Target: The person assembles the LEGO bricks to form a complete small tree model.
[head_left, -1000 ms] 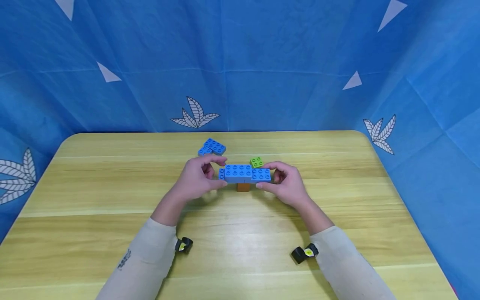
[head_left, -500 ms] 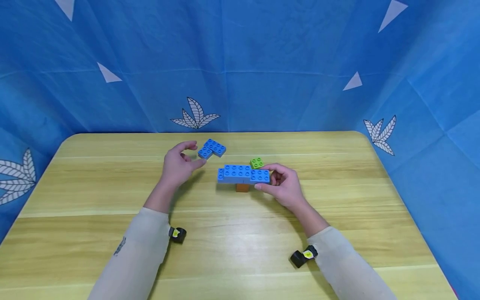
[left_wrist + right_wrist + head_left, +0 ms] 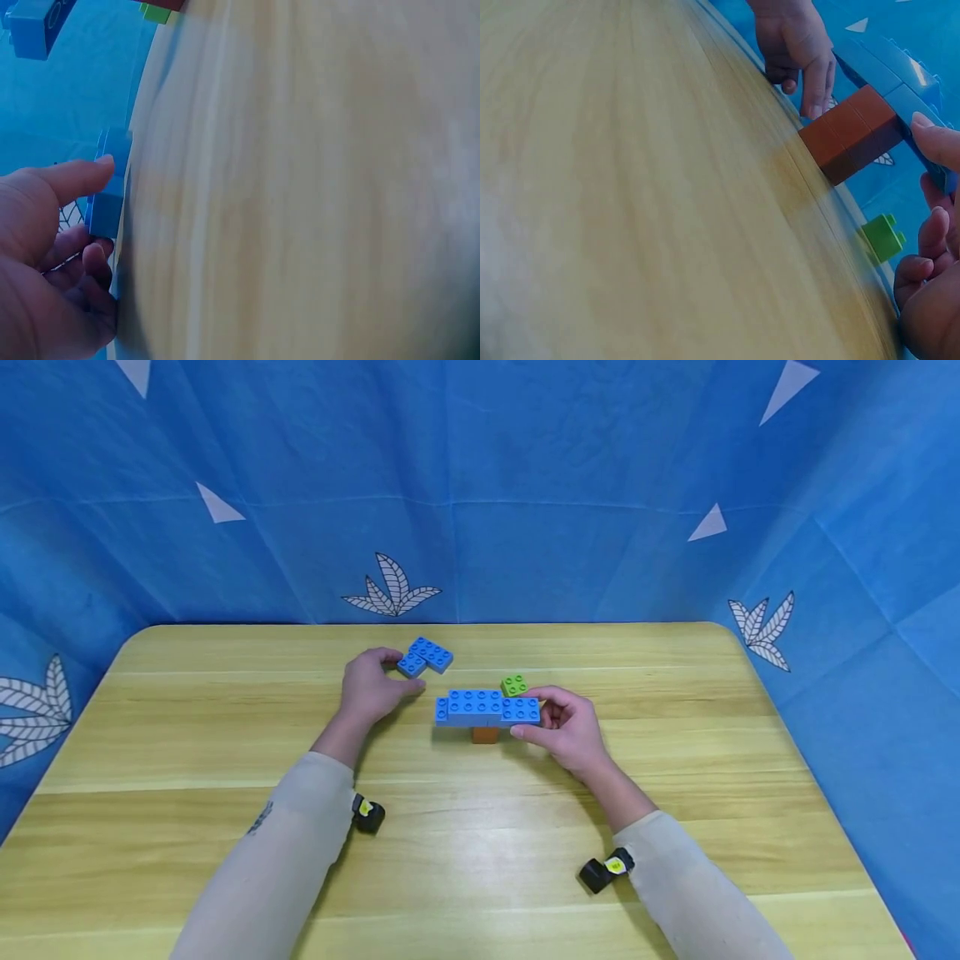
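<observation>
In the head view, a T-shaped stack stands mid-table: a long blue top of Duplo-style bricks [image 3: 474,703] on a brown brick column [image 3: 851,135]. My right hand [image 3: 573,735] pinches the right end of that blue top between thumb and fingers. At the back left, my left hand [image 3: 371,687] has thumb and fingers spread on either side of a small blue brick [image 3: 412,665]. Whether they touch it I cannot tell. A longer blue brick [image 3: 432,653] lies against the small one. Just behind the stack sits a green brick [image 3: 514,685], near my right fingertips.
The wooden table [image 3: 480,868] has rounded back corners, and a blue patterned cloth [image 3: 525,485] hangs behind it and at the sides. Both sleeves carry a black wrist camera, the left one [image 3: 368,816] and the right one [image 3: 596,876] just above the table.
My left hand has let go of the left end of the blue top and moved back and left to the small blue brick. The right hand stays on the stack's right end.
</observation>
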`<state>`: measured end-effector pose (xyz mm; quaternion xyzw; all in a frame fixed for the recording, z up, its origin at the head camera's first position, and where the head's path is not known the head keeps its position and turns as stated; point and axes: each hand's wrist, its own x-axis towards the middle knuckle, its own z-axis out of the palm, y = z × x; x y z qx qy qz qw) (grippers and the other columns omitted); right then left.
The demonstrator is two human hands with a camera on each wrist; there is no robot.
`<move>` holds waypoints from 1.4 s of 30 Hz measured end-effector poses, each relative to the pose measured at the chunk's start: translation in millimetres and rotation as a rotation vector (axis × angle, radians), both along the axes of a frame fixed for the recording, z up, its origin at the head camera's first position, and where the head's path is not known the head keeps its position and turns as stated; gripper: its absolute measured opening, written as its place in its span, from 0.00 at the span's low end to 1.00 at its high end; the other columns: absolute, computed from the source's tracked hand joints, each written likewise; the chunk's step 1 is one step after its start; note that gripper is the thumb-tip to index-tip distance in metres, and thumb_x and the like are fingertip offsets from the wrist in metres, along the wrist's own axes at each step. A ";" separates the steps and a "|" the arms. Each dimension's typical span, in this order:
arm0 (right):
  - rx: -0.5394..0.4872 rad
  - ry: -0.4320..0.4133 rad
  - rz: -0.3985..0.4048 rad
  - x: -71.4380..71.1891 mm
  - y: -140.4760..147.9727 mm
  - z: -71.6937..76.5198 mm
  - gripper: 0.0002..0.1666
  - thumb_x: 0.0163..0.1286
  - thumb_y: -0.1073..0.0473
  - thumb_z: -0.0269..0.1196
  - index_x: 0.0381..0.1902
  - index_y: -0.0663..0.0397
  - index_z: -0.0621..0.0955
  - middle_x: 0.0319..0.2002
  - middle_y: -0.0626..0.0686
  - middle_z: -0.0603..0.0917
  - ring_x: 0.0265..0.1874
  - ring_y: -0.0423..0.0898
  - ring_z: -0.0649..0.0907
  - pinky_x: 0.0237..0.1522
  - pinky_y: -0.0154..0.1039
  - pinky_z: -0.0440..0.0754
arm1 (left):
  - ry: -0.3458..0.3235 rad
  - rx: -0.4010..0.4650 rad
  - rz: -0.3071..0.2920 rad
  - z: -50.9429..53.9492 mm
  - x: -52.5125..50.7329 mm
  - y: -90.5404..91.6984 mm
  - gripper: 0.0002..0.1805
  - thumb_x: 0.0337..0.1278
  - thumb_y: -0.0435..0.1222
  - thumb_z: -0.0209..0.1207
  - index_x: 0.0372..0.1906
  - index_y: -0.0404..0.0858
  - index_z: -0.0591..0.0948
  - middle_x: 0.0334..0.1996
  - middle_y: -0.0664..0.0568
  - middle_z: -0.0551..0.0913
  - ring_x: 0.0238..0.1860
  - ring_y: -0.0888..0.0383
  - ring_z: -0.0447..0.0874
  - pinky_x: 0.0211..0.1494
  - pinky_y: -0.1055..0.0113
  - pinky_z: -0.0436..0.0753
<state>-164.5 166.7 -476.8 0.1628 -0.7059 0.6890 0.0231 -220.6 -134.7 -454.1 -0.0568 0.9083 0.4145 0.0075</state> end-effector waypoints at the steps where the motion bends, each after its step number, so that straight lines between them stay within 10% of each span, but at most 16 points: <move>1: -0.006 0.002 0.001 -0.1 0.0 0.0 0.25 0.50 0.80 0.73 0.48 0.69 0.83 0.21 0.56 0.70 0.19 0.43 0.67 0.18 0.31 0.63 | -0.001 -0.011 0.004 -0.2 -0.4 0.9 0.31 0.52 0.41 0.74 0.59 0.32 0.79 0.55 0.41 0.79 0.56 0.44 0.74 0.60 0.52 0.74; 14: -0.011 -0.011 0.003 -1.3 0.6 -1.6 0.25 0.50 0.79 0.74 0.48 0.70 0.83 0.20 0.57 0.70 0.19 0.44 0.67 0.17 0.31 0.63 | -0.016 -0.075 0.056 -1.7 -2.5 7.9 0.28 0.54 0.50 0.72 0.52 0.34 0.81 0.44 0.45 0.79 0.46 0.47 0.74 0.50 0.54 0.76; 25: -0.010 -0.008 0.006 -2.4 0.8 -2.6 0.24 0.50 0.78 0.74 0.48 0.69 0.83 0.20 0.58 0.70 0.19 0.44 0.67 0.17 0.31 0.62 | 0.005 0.037 0.144 3.6 4.0 9.1 0.23 0.53 0.43 0.73 0.49 0.35 0.82 0.42 0.46 0.80 0.44 0.49 0.76 0.47 0.57 0.79; 42: -0.040 0.004 0.001 -2.0 0.6 -3.3 0.25 0.50 0.79 0.74 0.48 0.69 0.83 0.20 0.57 0.70 0.19 0.44 0.67 0.17 0.31 0.61 | 0.157 0.175 0.010 52.3 24.0 37.6 0.21 0.53 0.45 0.73 0.49 0.39 0.84 0.42 0.50 0.82 0.31 0.51 0.73 0.31 0.60 0.73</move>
